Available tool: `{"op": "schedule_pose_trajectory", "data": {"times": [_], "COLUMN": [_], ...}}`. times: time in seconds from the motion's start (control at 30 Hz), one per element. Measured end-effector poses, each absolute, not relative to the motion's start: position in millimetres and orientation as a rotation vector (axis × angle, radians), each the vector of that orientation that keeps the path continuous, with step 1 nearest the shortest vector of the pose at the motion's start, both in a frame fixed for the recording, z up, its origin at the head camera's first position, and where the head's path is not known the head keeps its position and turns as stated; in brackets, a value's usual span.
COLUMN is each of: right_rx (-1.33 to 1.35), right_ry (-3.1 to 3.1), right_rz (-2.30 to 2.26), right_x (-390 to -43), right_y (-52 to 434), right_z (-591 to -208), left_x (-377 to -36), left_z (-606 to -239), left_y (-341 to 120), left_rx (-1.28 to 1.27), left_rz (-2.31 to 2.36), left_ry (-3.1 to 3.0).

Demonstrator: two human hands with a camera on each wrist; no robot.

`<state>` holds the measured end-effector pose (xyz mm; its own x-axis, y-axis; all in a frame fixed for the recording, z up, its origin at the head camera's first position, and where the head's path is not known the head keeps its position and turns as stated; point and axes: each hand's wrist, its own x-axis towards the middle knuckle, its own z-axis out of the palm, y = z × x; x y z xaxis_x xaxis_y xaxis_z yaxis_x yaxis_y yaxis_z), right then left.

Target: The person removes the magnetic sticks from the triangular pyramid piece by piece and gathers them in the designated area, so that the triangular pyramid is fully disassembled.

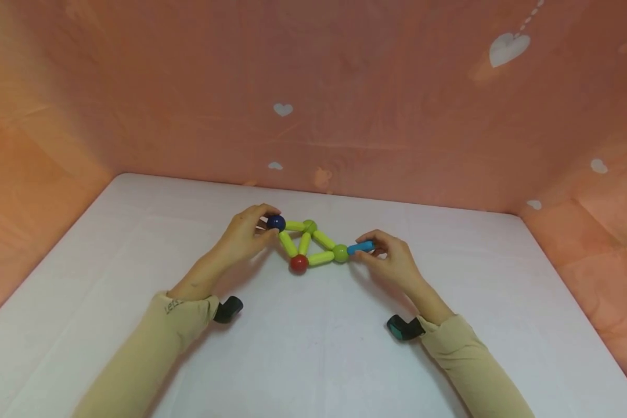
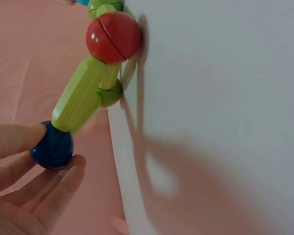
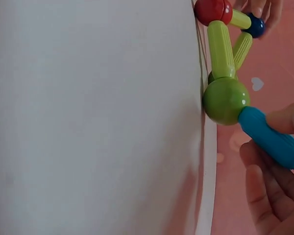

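A toy frame of yellow-green rods and balls lies on the white table. My left hand pinches the dark blue ball at the frame's left corner. A red ball forms the near corner and a green ball the far one. My right hand pinches a blue rod, whose end meets the green ball at the right corner.
Peach cloth with white hearts walls the table at the back and both sides. Black wrist mounts sit by my beige sleeves.
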<state>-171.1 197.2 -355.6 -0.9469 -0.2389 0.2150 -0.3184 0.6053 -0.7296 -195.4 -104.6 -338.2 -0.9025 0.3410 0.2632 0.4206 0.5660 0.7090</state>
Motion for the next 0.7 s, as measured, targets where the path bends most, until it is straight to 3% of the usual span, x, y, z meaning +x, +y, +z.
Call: {"op": "schedule_pose_trajectory", "data": {"times": [0.7], "right_rx": [0.519], "right_ry": [-2.902], "right_rz": [1.065], "right_x": [-172.8], "right_y": [209.8], "right_z": [-354.2], "left_x": [-188.8], "left_z": [-345.0], "left_y": [-120.5], "left_rx": [-0.691], "left_rz": [-1.169], "left_ry": [-2.818]}}
